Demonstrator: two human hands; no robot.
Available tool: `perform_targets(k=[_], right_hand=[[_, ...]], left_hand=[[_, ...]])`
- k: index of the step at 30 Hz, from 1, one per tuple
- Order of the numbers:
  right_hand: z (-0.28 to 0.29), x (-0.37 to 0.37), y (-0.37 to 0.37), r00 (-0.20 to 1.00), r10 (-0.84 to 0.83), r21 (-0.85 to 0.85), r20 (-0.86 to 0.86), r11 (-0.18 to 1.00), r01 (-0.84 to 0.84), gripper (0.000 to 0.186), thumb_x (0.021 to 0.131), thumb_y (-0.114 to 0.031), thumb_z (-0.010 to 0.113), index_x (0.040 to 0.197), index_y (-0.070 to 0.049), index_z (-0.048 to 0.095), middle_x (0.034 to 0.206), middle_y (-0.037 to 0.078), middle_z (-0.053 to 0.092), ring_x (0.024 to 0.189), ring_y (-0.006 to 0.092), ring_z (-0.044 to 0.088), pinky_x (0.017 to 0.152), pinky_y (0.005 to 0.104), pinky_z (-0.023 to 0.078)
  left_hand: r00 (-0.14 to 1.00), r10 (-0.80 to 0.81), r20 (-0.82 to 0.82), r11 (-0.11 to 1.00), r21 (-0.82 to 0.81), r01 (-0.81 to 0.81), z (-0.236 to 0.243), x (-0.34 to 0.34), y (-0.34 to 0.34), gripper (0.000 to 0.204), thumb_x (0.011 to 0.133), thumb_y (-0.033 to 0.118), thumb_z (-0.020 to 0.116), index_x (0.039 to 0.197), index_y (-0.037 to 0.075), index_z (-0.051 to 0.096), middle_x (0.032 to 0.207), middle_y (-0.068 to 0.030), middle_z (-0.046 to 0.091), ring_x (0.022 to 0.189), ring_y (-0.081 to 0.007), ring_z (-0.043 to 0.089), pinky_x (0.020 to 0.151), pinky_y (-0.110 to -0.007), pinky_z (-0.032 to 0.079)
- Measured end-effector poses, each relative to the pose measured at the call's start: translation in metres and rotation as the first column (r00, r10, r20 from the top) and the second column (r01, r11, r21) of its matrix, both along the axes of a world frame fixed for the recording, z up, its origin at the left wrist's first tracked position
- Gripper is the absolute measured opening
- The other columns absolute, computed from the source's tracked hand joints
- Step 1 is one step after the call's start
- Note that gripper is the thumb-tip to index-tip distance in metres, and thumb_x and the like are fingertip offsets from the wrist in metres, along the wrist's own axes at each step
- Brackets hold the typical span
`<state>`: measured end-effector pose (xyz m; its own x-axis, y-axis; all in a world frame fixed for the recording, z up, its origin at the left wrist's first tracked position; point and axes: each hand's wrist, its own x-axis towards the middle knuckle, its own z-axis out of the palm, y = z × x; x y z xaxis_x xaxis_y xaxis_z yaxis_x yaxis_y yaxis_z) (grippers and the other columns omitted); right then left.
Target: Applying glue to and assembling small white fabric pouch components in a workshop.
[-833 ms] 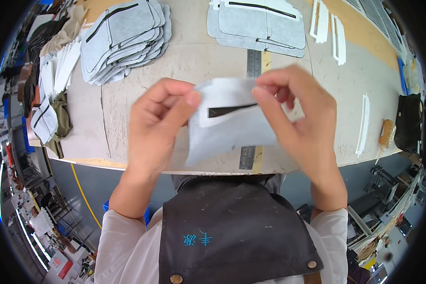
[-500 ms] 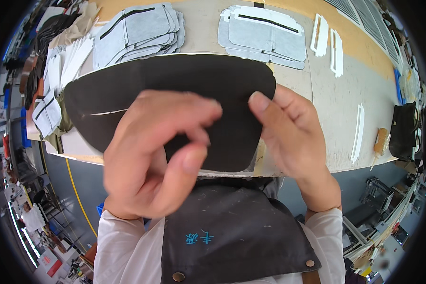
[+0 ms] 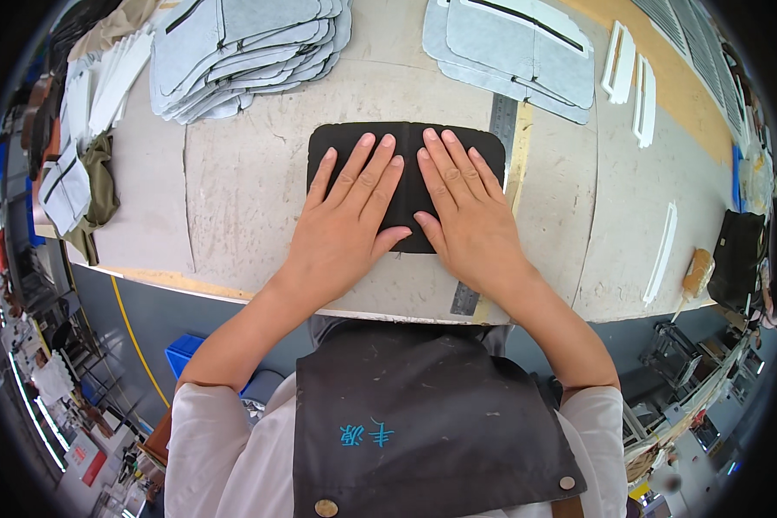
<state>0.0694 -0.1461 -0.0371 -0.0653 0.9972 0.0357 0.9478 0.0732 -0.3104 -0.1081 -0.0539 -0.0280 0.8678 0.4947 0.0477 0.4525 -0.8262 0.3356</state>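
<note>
A black fabric panel (image 3: 407, 186) with rounded corners lies flat on the worktable (image 3: 242, 190), a seam or crease running down its middle. My left hand (image 3: 345, 216) rests palm down on the panel's left half, fingers stretched out. On the right half my right hand (image 3: 470, 211) lies flat in the same way, its fingers pointing away from me. The two hands are apart, with the middle line between them. Partly under the panel's right side is a metal ruler (image 3: 465, 300), its middle hidden by the panel and my right hand.
Grey panels with black zips (image 3: 250, 60) are stacked at the far left, with more grey panels (image 3: 514, 52) at the far right. White frame-shaped strips (image 3: 618, 65) lie beyond those. A brush-like tool (image 3: 698, 274) and a black bag (image 3: 737, 259) are by the right edge.
The black panel was held up close, my right hand pinching its edge and my left hand blurred before it. Now it lies on the table with both hands spread flat on top.
</note>
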Motion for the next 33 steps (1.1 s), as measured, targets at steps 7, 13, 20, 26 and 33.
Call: perform_targets(k=[7,13,20,26,33], right_hand=[[0.007,0.006,-0.004,1.0,-0.008,-0.059,-0.02,0.998,0.007,0.069,0.087,-0.034,0.062,0.141,0.003,0.039,0.153,0.014,0.031,0.143,0.0268,0.025,0.117,0.0391,0.021],[0.009,0.007,-0.005,1.0,0.004,-0.076,-0.017,0.997,-0.005,0.07,0.087,-0.035,0.062,0.141,0.003,0.039,0.152,0.016,0.031,0.143,0.0278,0.026,0.117,0.0394,0.021],[0.009,0.007,-0.004,1.0,0.0,-0.078,-0.029,0.997,-0.002,0.071,0.086,-0.035,0.062,0.141,0.003,0.038,0.152,0.016,0.03,0.143,0.0283,0.025,0.117,0.0402,0.02],[0.007,0.01,-0.003,0.998,-0.026,-0.03,-0.055,0.999,0.024,0.064,0.087,-0.029,0.061,0.139,0.003,0.041,0.151,0.017,0.032,0.142,0.0306,0.026,0.116,0.0413,0.021],[0.01,0.042,0.006,0.96,-0.218,0.131,-0.174,0.961,0.243,0.051,0.079,-0.003,0.067,0.126,0.005,0.05,0.128,0.019,0.047,0.116,0.0364,0.046,0.099,0.0422,0.041]], left_hand=[[0.993,0.0,-0.116,1.0,-0.028,-0.004,-0.002,-0.013,0.003,0.08,0.079,0.042,0.067,0.143,0.003,0.038,0.153,-0.0112,0.031,0.144,-0.0265,0.025,0.117,-0.047,0.018],[0.993,0.002,-0.12,0.998,-0.057,-0.009,0.002,-0.012,0.003,0.08,0.079,0.041,0.067,0.143,0.004,0.038,0.154,-0.01,0.03,0.143,-0.0299,0.024,0.116,-0.049,0.016],[0.992,0.014,-0.126,0.999,0.032,-0.01,0.004,0.002,0.0,0.062,0.082,0.039,0.065,0.139,0.018,0.049,0.151,0.0032,0.037,0.139,-0.0326,0.029,0.109,-0.055,0.021],[0.998,-0.009,-0.061,1.0,-0.004,0.009,0.002,0.002,0.008,0.06,0.082,0.034,0.067,0.136,0.015,0.051,0.148,0.0015,0.041,0.139,-0.0311,0.03,0.11,-0.054,0.02],[0.975,0.094,0.2,0.993,-0.092,-0.077,-0.008,-0.001,0.01,0.052,0.083,0.014,0.068,0.131,0.005,0.053,0.141,-0.0088,0.049,0.134,-0.0315,0.04,0.108,-0.049,0.028]])
